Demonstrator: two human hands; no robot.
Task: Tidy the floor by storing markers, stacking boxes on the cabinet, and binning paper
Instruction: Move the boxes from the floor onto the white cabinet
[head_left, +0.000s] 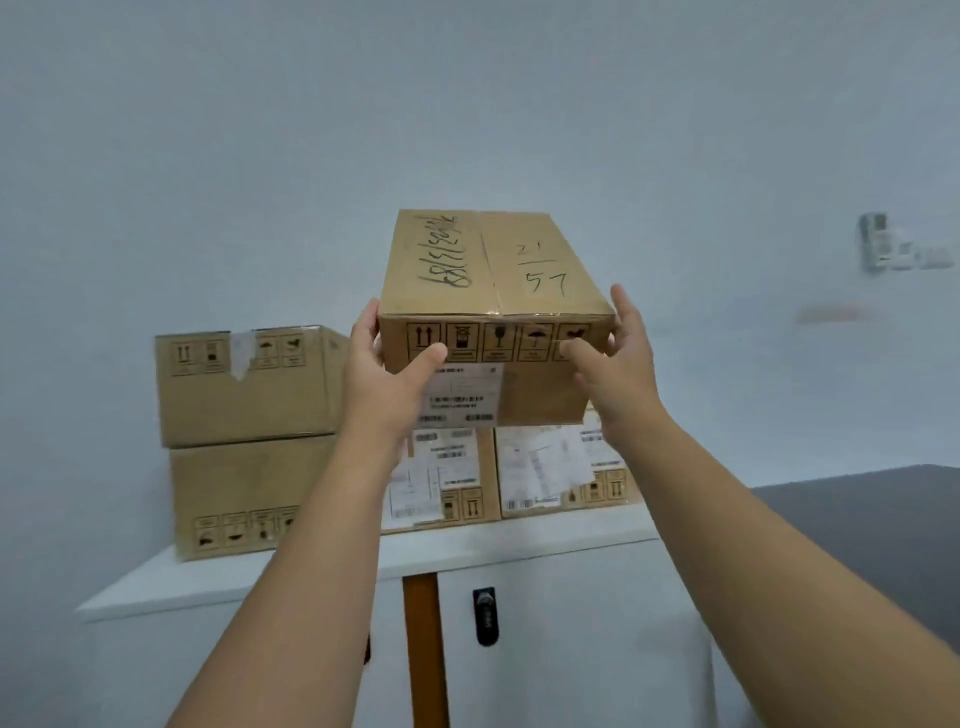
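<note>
A taped cardboard box (493, 270) with black handwriting on its top is held between my two hands at chest height. My left hand (382, 374) grips its left side, thumb across the front face. My right hand (618, 358) grips its right side, thumb on the front. The box sits on or just above two labelled boxes (452, 478) (561, 467) that stand side by side on the white cabinet (467, 551). Whether it touches them I cannot tell. To the left, an upper box (244, 384) is stacked on a lower box (234, 493).
The cabinet has white doors, an orange strip (426, 649) between them and a black lock handle (485, 616). A pale wall rises behind. A dark surface (857, 519) lies to the right, and a white fitting (883, 244) hangs on the wall.
</note>
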